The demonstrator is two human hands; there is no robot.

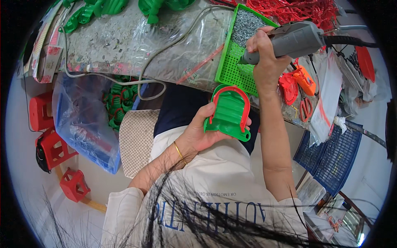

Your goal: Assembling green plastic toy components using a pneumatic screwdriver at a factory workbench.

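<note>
My left hand is closed around a green plastic scoop-shaped part, thumb on its left edge, in front of my body. A red U-shaped strip lies along the part's rim. My right hand grips a grey electric screwdriver, its cable running off to the right. The driver's tip points down into a bright green perforated tray at the table's near edge. Small silver screws are heaped in the tray's far end. Whether the tip carries a screw is too small to tell.
Red plastic strips pile up behind the tray. Green parts lie at the far left. An orange tool and red-handled scissors sit at right. A grey cable crosses the table. A plastic-lined blue bin stands lower left.
</note>
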